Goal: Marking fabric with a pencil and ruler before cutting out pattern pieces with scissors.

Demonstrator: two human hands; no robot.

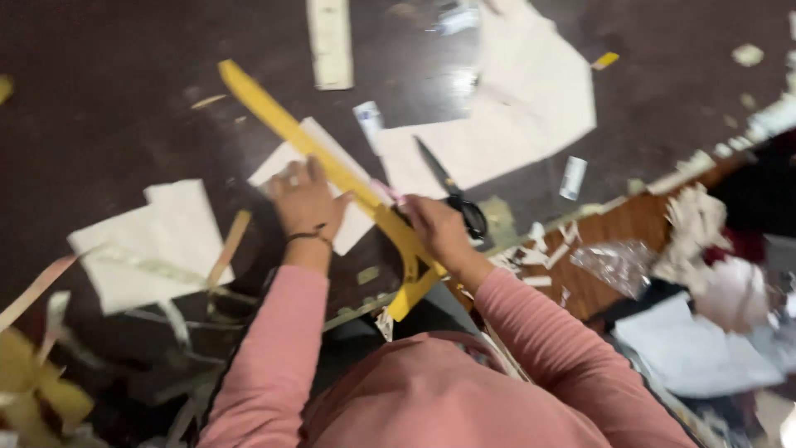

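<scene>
My left hand point(305, 202) lies spread flat on the yellow ruler point(332, 170) over white paper point(286, 162). My right hand point(435, 228) has its grip pinching a pink pencil point(390, 192) at mid-frame. I judge firm pressure keeps the line straight.

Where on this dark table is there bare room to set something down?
Bare table lies far left, beyond the yellow ruler, and far right past the big white sheet. It is crowded around both hands, the scissors and the scrap-strewn near edge.

We're looking down at a dark brown glossy tabletop point(116, 108), with light glaring off it near the top middle. There's a lighter wooden edge point(630, 220) on the right, and past that it's too blurry, maybe just floor clutter.
</scene>
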